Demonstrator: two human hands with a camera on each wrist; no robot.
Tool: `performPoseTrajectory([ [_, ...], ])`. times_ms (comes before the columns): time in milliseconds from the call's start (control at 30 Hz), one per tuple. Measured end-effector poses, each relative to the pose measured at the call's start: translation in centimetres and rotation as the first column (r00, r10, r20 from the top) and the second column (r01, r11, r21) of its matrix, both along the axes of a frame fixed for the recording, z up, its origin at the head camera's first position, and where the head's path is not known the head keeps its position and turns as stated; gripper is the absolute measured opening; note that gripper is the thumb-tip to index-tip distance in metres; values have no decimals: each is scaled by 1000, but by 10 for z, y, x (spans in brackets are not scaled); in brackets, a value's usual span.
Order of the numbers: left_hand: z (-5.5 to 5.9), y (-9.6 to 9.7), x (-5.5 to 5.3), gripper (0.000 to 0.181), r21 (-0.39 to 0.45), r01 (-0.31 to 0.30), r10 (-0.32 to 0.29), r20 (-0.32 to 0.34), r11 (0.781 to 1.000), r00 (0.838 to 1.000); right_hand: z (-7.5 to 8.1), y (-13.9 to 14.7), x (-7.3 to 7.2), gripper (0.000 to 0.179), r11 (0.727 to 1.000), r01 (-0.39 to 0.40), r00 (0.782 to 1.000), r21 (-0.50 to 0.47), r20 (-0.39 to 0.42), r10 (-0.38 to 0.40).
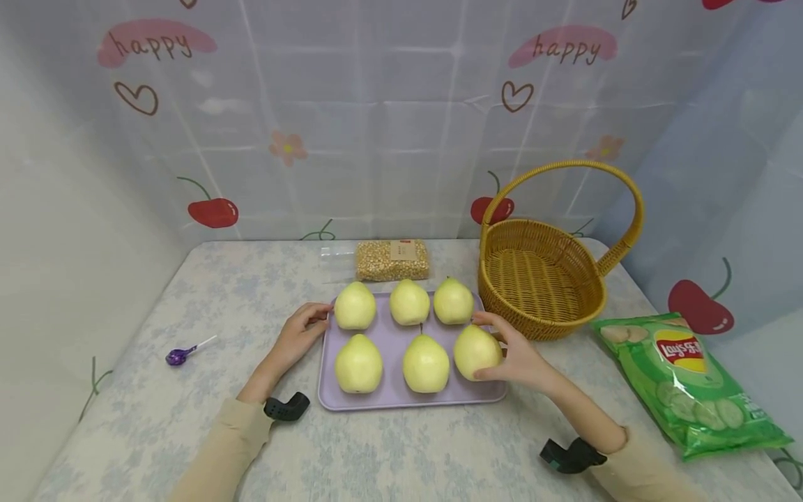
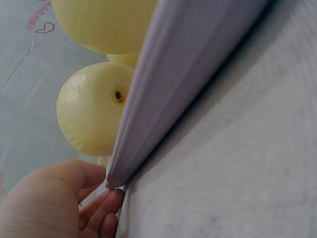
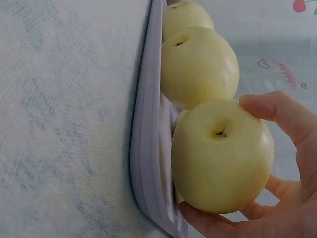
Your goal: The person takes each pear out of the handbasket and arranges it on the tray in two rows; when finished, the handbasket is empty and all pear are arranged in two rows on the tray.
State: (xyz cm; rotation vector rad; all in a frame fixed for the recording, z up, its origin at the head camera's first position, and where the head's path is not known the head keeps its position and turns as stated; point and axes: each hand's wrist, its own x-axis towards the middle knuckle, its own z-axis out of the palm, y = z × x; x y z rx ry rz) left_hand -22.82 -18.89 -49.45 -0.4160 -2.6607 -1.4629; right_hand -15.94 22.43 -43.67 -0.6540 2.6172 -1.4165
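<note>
A lilac tray (image 1: 389, 400) bears several pale yellow-green pears in two rows. At the tray's left edge my left hand (image 1: 300, 335) pinches the rim, with the thumb above and the fingers below in the left wrist view. The far-left pear (image 1: 355, 307) sits right beside those fingers. My right hand (image 1: 518, 355) grips the near-right pear (image 3: 223, 158), thumb on one side and fingers curled round the other. That pear is close over the tray's right corner. The near-middle pear (image 1: 426, 365) and near-left pear (image 1: 358, 365) rest upright on the tray.
Behind the tray lies a clear bag of yellow kernels (image 1: 383, 263). A wicker basket (image 1: 552, 322) with a tall handle stands at the back right. A green chip bag (image 1: 696, 390) lies far right, and a purple lollipop (image 1: 178, 357) far left. A printed curtain (image 1: 376, 125) hangs behind the table.
</note>
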Motion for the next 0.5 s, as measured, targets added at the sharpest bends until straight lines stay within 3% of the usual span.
performPoseTrajectory([
  [300,1,1,-1,32,-5,5,-5,-1,1000,1000,-10,-1,-2,87,1000,-14,1000,-6,-9,14],
  [500,2,1,0,32,-6,2,-2,10,1000,1000,-8,-3,-1,89,1000,-11,1000,6,-12,11],
])
